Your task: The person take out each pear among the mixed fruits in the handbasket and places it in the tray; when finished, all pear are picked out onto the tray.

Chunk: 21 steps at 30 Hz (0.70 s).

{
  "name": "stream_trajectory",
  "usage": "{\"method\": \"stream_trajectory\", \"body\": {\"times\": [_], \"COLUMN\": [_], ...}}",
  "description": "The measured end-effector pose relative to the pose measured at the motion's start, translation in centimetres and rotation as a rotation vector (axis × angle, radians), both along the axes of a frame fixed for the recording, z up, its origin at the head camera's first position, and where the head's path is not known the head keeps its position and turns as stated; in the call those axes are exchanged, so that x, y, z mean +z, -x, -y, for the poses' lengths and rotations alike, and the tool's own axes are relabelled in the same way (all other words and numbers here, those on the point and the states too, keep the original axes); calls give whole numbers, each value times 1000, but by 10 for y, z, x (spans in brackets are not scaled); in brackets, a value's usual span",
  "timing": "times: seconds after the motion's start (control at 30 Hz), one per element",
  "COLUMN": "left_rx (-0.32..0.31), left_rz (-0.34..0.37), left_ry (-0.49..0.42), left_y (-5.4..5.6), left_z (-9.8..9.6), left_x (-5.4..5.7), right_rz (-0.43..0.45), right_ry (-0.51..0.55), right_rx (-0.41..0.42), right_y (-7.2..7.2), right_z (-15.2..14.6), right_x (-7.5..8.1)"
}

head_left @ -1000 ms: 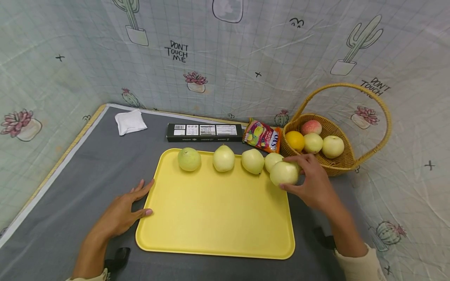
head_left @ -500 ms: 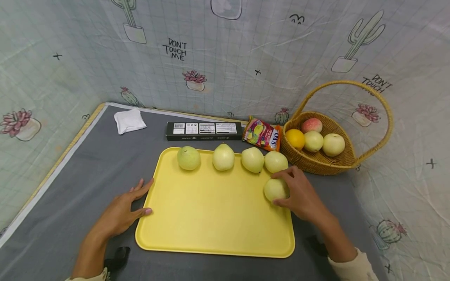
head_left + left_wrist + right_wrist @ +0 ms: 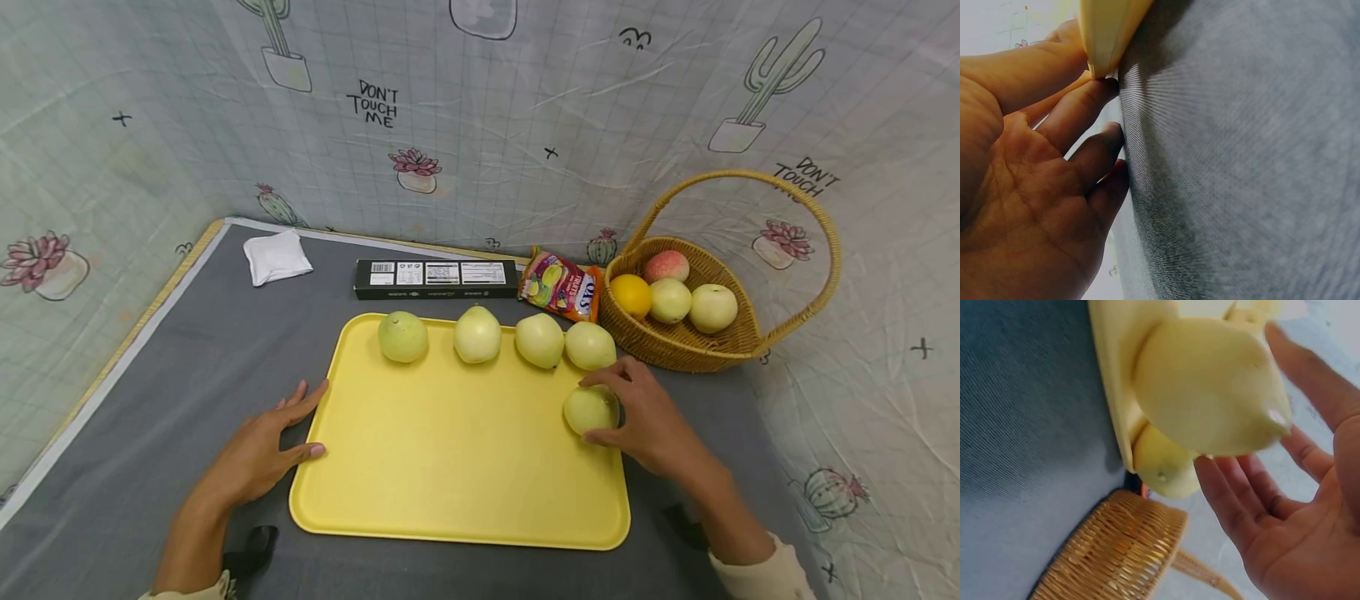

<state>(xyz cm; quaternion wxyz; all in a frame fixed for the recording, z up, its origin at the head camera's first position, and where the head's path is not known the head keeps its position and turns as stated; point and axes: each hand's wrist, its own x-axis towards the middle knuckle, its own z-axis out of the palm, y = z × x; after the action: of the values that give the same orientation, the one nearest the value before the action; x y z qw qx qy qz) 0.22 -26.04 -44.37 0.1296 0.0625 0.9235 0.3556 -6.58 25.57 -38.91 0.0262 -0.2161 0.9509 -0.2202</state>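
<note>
Lowered since the first frame: one pale green, rounded, pear-like fruit (image 3: 588,410), from over the far right corner of the yellow, rounded-rectangular tray (image 3: 450,467) to its right side, nearer the person. Right hand (image 3: 641,417) part-curled round it, thumb and fingertips at opposite sides; firmness of hold cannot be told. Fruit lies left of the palm, just nearer than the end of a row of four similar fruits (image 3: 477,337). Left hand (image 3: 255,454) (fingers extended, gripping nothing) touches the tray's left rim. Step judged in hand: setting down. Next move calls for steady release without rolling.
</note>
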Motion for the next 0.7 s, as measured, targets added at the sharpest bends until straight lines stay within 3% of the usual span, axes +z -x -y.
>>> {"method": "stream_trajectory", "body": {"times": [0.13, 0.27, 0.5, 0.7], "left_rx": [0, 2, 3, 3], "left_rz": [4, 5, 17, 17], "left_ry": [-6, -13, -16, -29], "left_y": [0, 0, 1, 0], "left_z": [0, 0, 0, 0], "left_x": [1, 1, 2, 0], "right_rz": [5, -73, -238, -304], "right_ry": [18, 39, 177, 278], "right_rx": [3, -31, -166, -325], "right_y": [3, 12, 39, 64], "right_z": [-8, -20, -49, -69], "right_x": [13, 26, 33, 32]}}
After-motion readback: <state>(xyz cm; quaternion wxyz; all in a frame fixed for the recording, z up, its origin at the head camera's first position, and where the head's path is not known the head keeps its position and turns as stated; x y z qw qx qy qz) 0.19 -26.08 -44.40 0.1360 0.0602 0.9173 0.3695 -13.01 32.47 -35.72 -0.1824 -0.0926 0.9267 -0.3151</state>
